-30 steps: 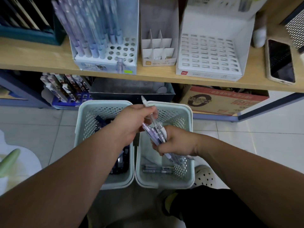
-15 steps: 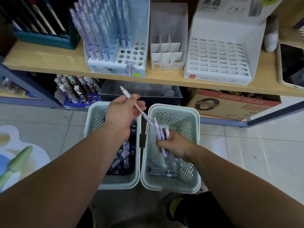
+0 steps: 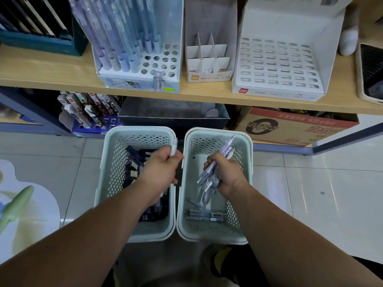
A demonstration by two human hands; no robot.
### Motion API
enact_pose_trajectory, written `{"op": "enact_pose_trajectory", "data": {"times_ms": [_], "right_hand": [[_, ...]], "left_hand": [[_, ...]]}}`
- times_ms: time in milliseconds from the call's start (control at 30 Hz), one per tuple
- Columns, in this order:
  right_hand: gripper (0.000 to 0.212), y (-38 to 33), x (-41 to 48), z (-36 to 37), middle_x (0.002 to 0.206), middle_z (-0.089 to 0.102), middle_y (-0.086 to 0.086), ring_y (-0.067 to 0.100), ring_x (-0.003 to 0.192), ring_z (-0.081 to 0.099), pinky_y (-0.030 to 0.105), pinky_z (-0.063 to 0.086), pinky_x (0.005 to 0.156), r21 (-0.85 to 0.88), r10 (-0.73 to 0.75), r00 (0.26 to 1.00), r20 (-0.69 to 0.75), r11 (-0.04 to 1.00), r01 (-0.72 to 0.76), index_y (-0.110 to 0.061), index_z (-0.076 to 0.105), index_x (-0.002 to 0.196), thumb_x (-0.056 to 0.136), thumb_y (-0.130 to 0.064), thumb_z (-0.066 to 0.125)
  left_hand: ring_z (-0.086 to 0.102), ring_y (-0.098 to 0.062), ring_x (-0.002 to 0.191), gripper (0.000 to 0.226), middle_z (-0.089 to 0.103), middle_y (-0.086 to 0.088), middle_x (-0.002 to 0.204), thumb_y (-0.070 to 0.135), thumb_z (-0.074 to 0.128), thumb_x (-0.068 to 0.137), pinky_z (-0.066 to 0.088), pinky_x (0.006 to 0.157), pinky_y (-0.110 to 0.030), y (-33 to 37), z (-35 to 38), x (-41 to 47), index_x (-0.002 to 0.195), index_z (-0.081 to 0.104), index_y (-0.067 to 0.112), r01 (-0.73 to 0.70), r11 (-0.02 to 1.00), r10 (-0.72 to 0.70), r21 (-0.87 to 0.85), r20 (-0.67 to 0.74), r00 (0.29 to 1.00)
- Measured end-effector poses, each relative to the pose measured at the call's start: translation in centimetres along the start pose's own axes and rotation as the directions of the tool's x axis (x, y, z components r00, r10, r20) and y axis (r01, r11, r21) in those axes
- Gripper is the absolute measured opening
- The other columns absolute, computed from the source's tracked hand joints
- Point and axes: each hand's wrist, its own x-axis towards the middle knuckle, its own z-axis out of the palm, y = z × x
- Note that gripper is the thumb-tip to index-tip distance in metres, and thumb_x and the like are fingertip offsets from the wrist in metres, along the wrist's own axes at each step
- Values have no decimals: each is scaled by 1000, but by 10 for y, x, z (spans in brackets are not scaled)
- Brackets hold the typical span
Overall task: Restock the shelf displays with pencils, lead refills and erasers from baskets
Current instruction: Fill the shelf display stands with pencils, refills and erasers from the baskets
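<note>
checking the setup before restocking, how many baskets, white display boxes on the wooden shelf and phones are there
baskets: 2
white display boxes: 3
phone: 1
total: 6

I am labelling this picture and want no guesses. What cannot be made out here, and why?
All in the head view:
- Pencil in the left hand: only a blurred white end shows; the fist hides the rest.
- Pencils in the right hand: motion blur and fingers hide their number.
- Dark packs in the left basket: partly under the left forearm.
- Phone on the shelf: cut off by the right edge.
</note>
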Motion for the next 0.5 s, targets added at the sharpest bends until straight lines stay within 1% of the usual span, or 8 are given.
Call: {"op": "enact_pose_trajectory", "data": {"times_ms": [33, 100, 167, 200, 267, 333, 433, 500], "right_hand": [[6, -2, -1, 2, 68, 65, 10, 23, 63, 59, 42, 48, 75, 41, -2, 1000, -30, 999, 3, -7, 58, 81, 86, -7, 62], [7, -7, -3, 8, 70, 64, 12, 24, 62, 56, 42, 47, 71, 72, -24, 993, -119, 997, 33, -6, 59, 77, 83, -9, 61], [11, -12, -7, 14, 65, 58, 12, 24, 61, 53, 40, 45, 65, 44, -61, 977, -204, 996, 72, -7, 57, 71, 80, -13, 59], [14, -14, -9, 17, 61, 54, 11, 24, 57, 51, 38, 45, 60, 19, -80, 970, -228, 996, 86, -7, 56, 69, 80, -15, 58], [17, -18, -13, 20, 52, 48, 7, 21, 46, 44, 31, 40, 52, -7, -107, 963, -249, 994, 109, -8, 52, 66, 81, -15, 57], [21, -21, -17, 23, 46, 46, 4, 19, 44, 42, 30, 38, 51, 1, -126, 959, -252, 992, 130, -9, 51, 63, 83, -15, 56], [18, -24, -21, 24, 55, 52, 8, 23, 54, 50, 35, 45, 59, 58, -104, 968, -230, 991, 120, -8, 55, 69, 85, -16, 57], [18, -27, -21, 21, 57, 54, 10, 20, 45, 52, 28, 47, 51, 81, -71, 977, -202, 993, 88, -6, 55, 71, 87, -15, 57]], "left_hand": [[48, -14, 59, 11, 49, 3, 64, 24, 58, 98, 49, 57, -31, -1, 5, -5, 92, 65, 19, -30, 999, 28, 44, 59, 998], [48, -8, 58, 8, 50, 10, 64, 27, 73, 89, 42, 55, -21, 0, 17, -13, 88, 67, 22, -100, 990, 80, 100, 184, 980], [44, -5, 52, 20, 46, 12, 59, 26, 85, 77, 39, 52, -16, 2, 30, -17, 88, 68, 26, -155, 981, 124, 115, 243, 962], [42, -6, 49, 23, 43, 12, 57, 24, 88, 74, 37, 50, -17, 2, 35, -18, 88, 69, 25, -187, 974, 154, 127, 233, 960], [41, -3, 45, 22, 43, 14, 50, 18, 87, 75, 37, 48, -17, 5, 43, -18, 83, 67, 21, -240, 961, 216, 138, 173, 961], [43, -1, 43, 20, 46, 16, 46, 15, 85, 78, 37, 48, -15, 9, 47, -17, 76, 65, 20, -270, 955, 255, 123, 121, 959], [44, -3, 47, 20, 48, 15, 50, 14, 82, 81, 39, 50, -17, 13, 47, -18, 72, 64, 17, -296, 951, 286, 93, 113, 952], [46, -6, 52, 12, 50, 12, 55, 14, 80, 83, 43, 54, -22, 14, 47, -20, 78, 69, 14, -294, 954, 286, 54, 128, 950]]}}
